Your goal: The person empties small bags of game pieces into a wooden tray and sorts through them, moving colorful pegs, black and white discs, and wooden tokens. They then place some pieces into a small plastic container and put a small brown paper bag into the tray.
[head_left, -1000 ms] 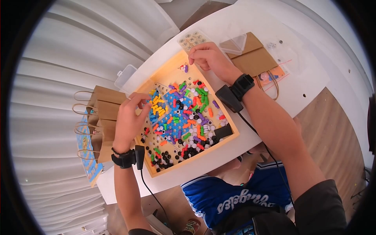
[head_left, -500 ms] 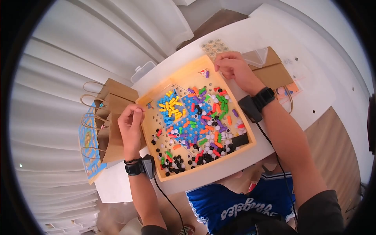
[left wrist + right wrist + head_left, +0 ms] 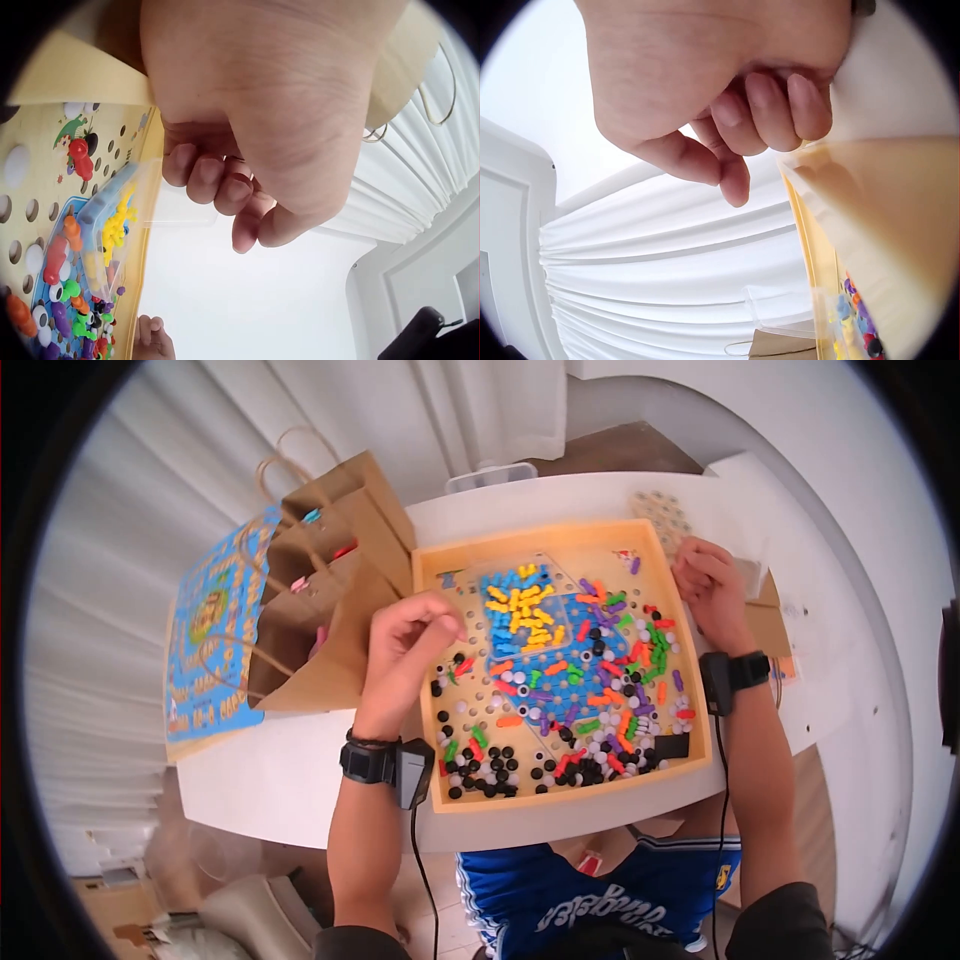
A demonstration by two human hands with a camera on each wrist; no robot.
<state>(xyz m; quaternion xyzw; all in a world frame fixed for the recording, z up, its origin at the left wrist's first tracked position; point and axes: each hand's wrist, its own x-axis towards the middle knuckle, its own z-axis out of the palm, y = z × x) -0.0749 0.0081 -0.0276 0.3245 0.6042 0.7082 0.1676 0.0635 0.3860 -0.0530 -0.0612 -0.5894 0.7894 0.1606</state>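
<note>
A shallow wooden tray [image 3: 562,793] with a perforated floor holds many loose coloured pegs and black and white round pieces. Inside it, a clear plastic box [image 3: 492,646] contains yellow and blue pegs, beside a blue perforated board [image 3: 560,700]. My left hand [image 3: 412,650] hovers at the tray's left rim, fingers loosely curled and thumb tip against the index finger; nothing shows in it. Just outside the far right corner is my right hand [image 3: 712,592], with fingers [image 3: 769,112] loosely curled and nothing visible between them.
Brown paper bags [image 3: 345,585] and a blue printed sheet [image 3: 215,625] stand left of the tray. Behind it lies a clear lid [image 3: 490,477]. At the back right are a panel of round pieces [image 3: 660,515] and another brown bag [image 3: 762,628]. A black block [image 3: 672,746] sits in the tray's near right corner.
My left hand has drawn back from over the clear box to the left rim, its fingers curling in. My right hand stays by the far right corner. The head view has turned.
</note>
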